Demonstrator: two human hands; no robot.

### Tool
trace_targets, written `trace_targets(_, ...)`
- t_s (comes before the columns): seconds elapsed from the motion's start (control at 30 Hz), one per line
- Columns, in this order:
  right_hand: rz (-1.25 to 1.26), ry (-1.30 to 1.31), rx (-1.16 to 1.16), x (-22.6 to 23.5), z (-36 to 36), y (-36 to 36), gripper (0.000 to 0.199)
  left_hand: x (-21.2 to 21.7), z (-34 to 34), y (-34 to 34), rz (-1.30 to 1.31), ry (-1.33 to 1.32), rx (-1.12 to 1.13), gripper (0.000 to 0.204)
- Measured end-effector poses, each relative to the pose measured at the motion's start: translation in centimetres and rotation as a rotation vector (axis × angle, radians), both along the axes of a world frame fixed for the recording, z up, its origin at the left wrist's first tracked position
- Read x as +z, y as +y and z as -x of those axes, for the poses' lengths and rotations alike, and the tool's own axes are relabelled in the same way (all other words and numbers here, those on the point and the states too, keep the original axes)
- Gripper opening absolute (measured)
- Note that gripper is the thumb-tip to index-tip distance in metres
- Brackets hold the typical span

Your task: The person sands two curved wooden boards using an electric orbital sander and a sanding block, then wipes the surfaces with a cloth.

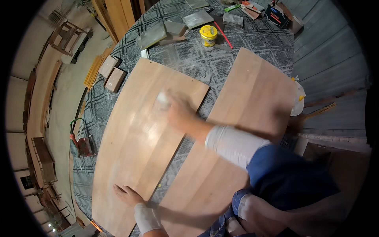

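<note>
Two long pale wooden boards lie side by side on the patterned carpet, a narrow gap between them. On the near end of the left board (132, 150), my left hand (128, 195) rests flat with its fingers spread. My right hand (179, 112), smeared by motion, is over the far part of the same board. It grips a whitish pad (162, 100) against the wood; blur hides the pad's exact kind. Beneath my right forearm lies the right board (221, 146), which neither hand holds.
Past the boards stand a yellow tub (208, 35), a red pencil-like stick (224, 34) and several flat grey blocks (197, 19). Two sanding-block-like pieces (115, 79) and a red-handled tool (83, 145) lie to the left. A white bottle (298, 96) is at the right.
</note>
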State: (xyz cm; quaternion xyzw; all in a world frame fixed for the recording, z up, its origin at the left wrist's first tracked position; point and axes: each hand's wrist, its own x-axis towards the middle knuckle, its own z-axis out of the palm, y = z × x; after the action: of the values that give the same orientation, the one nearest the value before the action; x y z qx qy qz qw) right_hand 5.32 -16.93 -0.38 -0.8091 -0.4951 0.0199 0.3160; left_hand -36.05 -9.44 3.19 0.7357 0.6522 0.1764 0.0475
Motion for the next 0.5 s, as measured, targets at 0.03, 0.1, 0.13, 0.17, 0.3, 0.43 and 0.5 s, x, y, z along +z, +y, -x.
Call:
trace_targets(0.03,-0.083,-0.084,0.213,-0.4,4.0,-1.0,0.039,0.0,0.0,-0.5,0.01,-0.008,0.011,0.053)
trace_targets(0.1,-0.079,-0.069,0.285,1.3,3.8,-3.2,0.039,-0.3,0.4,-0.7,0.004,-0.002,0.01,0.053)
trace_targets(0.13,-0.082,-0.062,0.317,2.5,3.4,-4.5,0.038,-0.4,0.5,-0.5,-0.003,0.001,0.005,0.053)
trace_targets(0.17,-0.14,-0.079,0.23,3.2,0.2,-5.0,0.039,-0.2,0.9,-0.8,-0.006,0.001,0.015,0.053)
trace_targets(0.3,-0.162,0.004,-0.028,3.9,-9.5,-7.1,0.04,-0.4,0.5,-0.1,0.005,-0.032,0.017,0.053)
trace_targets(0.43,-0.055,-0.059,0.172,3.6,-0.1,-6.6,0.049,-0.3,0.0,-0.6,0.002,0.033,0.015,0.054)
trace_targets(0.5,-0.112,0.005,0.352,3.2,8.4,-6.4,0.057,-0.6,0.1,-0.2,0.017,-0.03,0.002,0.054)
